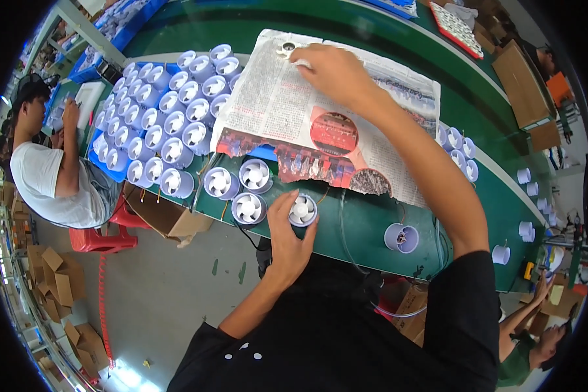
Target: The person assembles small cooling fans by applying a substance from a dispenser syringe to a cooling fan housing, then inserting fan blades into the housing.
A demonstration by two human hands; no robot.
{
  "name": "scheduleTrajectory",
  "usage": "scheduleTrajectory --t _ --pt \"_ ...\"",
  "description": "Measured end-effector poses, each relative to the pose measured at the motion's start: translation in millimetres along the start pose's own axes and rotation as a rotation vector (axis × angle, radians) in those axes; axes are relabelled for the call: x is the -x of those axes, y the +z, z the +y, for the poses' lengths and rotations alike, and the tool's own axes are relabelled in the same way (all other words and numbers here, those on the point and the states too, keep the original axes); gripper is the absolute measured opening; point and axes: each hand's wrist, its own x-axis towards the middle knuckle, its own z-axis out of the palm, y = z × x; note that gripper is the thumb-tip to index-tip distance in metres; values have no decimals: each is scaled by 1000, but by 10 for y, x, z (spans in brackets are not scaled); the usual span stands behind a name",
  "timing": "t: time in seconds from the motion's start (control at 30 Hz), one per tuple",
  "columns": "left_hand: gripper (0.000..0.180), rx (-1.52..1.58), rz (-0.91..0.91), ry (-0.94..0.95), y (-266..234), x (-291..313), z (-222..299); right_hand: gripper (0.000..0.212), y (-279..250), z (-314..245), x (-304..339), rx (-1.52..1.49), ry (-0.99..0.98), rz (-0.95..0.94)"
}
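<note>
The lavender fan cup stands at the worktop's near edge, long axis roughly upright, bladed mouth facing up, clasped by the left hand. Well apart, the right hand reaches the newspaper's far-left corner, its grip unclear, beside white pieces.

Fans packed left, gap between tube and cup

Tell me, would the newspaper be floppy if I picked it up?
The newspaper would probably bend and sag, since it looks thin. It might tear easily, because its near edge is ragged. The small white piece by the right hand could slide off, as it seems to lie on top.
</note>
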Motion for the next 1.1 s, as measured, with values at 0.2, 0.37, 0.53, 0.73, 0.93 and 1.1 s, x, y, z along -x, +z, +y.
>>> scheduleTrajectory --t 0.2,0.37,0.53,0.73,0.93,1.1 --pt "62 -7 81 5 55 -22 62 17 372 188 -332 515 -329 -146" --pt "25 12 214 327 8 155 -144 12 327 213 -298 598 -427 -33" --pt "24 108 209 398 -8 307 49 8 -197 53 171 461 -713 235" --pt "37 248 -222 289 312 224 422 14 -897 -225 960 296 -760 165" --pt "76 87 -549 242 666 47 672 7 -1278 -364 1629 218 -502 298" --pt "76 105 -634 288 908 -18 764 11 -1645 -702 2416 -243 344 371"
